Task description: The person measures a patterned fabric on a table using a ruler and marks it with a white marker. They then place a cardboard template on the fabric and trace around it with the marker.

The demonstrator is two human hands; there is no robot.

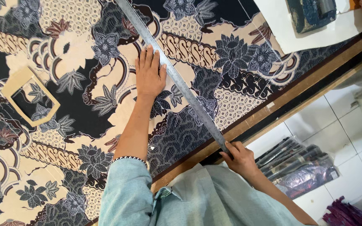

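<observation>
The left hand [149, 75] lies flat and open on the patterned cloth [84, 104], fingertips against the steel ruler [177, 79] running diagonally through centre frame. The right hand [239, 157] pinches the ruler's lower end. Dark wrapped packages [298, 165] lie lower right on the floor.

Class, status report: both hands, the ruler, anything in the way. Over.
Left hand flat, pressing metal ruler onto patterned fabric. Right hand pinching ruler's near end. Hexagonal template lies clear, left.

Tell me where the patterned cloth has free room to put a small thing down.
Free: between the beige cardboard frame and the left hand, and below that frame. Crowded: along the long steel ruler, where the right hand grips its near end.
</observation>
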